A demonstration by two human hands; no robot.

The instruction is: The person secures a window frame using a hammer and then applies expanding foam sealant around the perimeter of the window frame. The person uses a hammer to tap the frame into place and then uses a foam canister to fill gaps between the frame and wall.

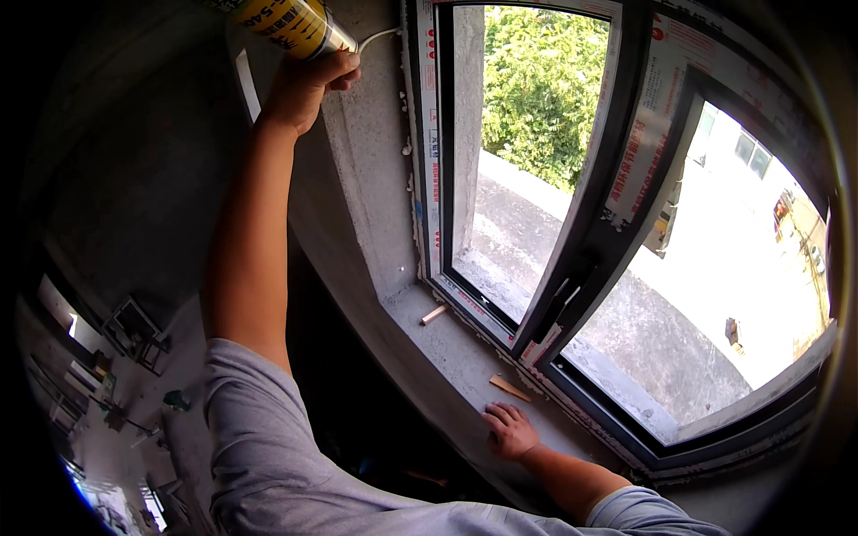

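Observation:
Raised high at the upper left, my left hand (315, 85) is closed round the neck end of a yellow-and-black foam can (299, 27), tilted with its base up and away to the left. From it a thin pale tube (379, 36) curves to the joint between the concrete wall and the dark window frame (427, 152). Whether foam is coming out cannot be seen. Lower down, my right hand (512, 432) leans on the concrete sill (460, 362), fingers stretched out and holding nothing. Just beyond its fingertips lies a flat wooden strip (509, 387).
A short brownish stick (434, 314) lies on the sill near the frame corner. Whitish lumps dot the frame joint. The right window sash (666, 192) has a handle (563, 299). Metal stands (134, 332) and clutter occupy the floor behind at lower left.

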